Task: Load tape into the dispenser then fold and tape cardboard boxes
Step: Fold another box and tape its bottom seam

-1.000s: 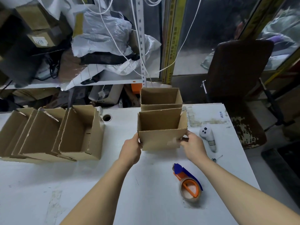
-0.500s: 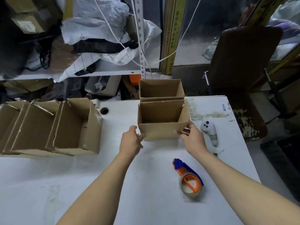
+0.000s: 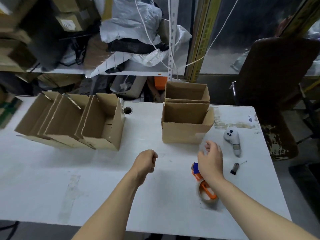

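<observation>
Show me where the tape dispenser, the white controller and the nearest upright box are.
tape dispenser (image 3: 207, 191): head view, on its orange frame.
white controller (image 3: 232, 137): head view, on its upper body.
nearest upright box (image 3: 181, 134): head view, on its front wall.

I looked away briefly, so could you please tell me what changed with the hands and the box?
Both hands let go of the near box and drew back: left hand curled, right hand now above the tape dispenser. The boxes and dispenser stayed put.

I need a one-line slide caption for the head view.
Both hands, left and right, hover free above the table near a box and tape dispenser.
</observation>
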A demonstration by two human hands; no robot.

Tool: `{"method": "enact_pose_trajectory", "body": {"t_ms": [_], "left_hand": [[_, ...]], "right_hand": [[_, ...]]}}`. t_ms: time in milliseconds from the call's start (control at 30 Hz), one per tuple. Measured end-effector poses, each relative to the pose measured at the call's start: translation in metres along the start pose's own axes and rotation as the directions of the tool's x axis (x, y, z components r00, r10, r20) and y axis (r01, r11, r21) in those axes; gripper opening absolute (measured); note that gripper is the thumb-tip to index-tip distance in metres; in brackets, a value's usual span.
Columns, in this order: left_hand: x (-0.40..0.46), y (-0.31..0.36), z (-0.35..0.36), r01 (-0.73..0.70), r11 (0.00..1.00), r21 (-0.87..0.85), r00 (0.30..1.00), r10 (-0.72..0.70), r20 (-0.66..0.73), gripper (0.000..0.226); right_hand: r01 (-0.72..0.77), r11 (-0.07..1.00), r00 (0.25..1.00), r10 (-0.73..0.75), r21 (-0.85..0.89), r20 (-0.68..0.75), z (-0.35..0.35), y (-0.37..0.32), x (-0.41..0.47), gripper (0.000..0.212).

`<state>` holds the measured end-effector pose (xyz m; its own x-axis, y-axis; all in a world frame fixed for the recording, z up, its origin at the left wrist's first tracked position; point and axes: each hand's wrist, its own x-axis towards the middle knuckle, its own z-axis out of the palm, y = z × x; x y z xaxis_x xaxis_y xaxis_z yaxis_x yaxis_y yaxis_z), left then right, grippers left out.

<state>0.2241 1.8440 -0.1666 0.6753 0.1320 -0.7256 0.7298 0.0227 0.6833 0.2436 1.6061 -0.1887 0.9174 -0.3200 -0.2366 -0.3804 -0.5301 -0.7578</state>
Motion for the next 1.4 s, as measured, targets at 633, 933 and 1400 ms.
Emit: {"method": "enact_pose_trajectory", "body": {"t_ms": [633,933,1400], "left_hand": [[-0.038,-0.045,-0.133,-0.091,0.993,0.081,0.865,0.119,-0.488,0.044],[0.002,-0.020,-0.144,-0.150,0.970,-0.193,0.910,0.059,-0.410,0.050],[0.017,-0.014,-0.129,0.018,0.959,0.281,0.844,0.136,-0.518,0.042]], "right_hand": [[0.139,0.970,0.833,-0.224,0.201,0.506,0.138,-0.123,-0.055,0.023],[0.218,0.965,0.782,-0.260,0.142,0.567,0.220,-0.205,0.036,0.054],[0.342,0.934,0.729,-0.330,0.099,0.599,0.229,-0.195,0.066,0.063]]}}
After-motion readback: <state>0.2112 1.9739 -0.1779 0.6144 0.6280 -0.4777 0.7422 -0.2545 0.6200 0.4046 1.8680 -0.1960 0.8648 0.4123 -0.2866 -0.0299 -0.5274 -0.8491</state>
